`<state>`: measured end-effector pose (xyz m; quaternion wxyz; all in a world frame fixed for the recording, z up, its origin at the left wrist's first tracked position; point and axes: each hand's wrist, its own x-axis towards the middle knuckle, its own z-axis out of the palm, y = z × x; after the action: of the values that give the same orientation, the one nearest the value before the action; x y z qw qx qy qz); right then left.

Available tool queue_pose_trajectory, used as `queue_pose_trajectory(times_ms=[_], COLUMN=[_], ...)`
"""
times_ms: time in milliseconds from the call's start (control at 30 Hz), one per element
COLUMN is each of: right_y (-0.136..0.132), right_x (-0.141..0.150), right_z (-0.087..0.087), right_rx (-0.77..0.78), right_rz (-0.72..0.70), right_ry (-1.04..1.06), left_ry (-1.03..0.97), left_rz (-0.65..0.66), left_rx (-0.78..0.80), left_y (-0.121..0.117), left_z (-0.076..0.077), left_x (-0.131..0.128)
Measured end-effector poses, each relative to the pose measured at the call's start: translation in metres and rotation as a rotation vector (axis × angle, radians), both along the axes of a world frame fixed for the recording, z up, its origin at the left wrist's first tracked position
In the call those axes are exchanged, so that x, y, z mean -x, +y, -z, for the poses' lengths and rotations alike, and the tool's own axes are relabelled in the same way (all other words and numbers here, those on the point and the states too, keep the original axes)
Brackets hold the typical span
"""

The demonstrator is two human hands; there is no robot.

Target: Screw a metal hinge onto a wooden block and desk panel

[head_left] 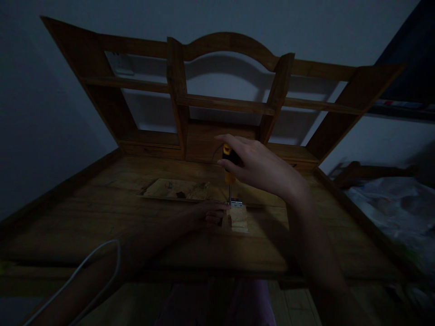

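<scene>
Fingers of my right hand [249, 160] wrap round the yellow and black handle of a screwdriver [229, 177], which stands upright with its shaft pointing down. The shaft's tip meets the left side of a small silver metal piece, like a hinge [237, 203]. That piece lies at the far edge of a light wooden block [239, 219] on the desk. My left hand [212, 213] rests at the block's left, fingers curled, the index fingertip touching beside the screwdriver tip. Whatever its fingers pinch is hidden in the dim light.
A torn, pale flat piece [173, 189] with dark bits lies on the wooden desk [84, 203], left of the block. A wooden shelf unit [226, 104] rises at the back. A white cord [117, 258] loops by my left forearm. Plastic bags [390, 208] are at the right.
</scene>
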<state>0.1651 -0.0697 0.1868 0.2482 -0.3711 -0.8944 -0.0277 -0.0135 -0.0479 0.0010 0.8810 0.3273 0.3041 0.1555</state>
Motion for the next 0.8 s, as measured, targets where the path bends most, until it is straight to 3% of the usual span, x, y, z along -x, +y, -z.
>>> queue_pose_trajectory(times_ms=[800], right_y=[-0.001], right_x=[-0.002], right_z=[-0.001], right_rx=[0.008], right_rz=[0.035], right_ry=[-0.026], left_ry=[-0.041], left_rz=[0.027], left_rx=[-0.03], left_y=[0.005], left_z=[0.01], left_x=[0.001])
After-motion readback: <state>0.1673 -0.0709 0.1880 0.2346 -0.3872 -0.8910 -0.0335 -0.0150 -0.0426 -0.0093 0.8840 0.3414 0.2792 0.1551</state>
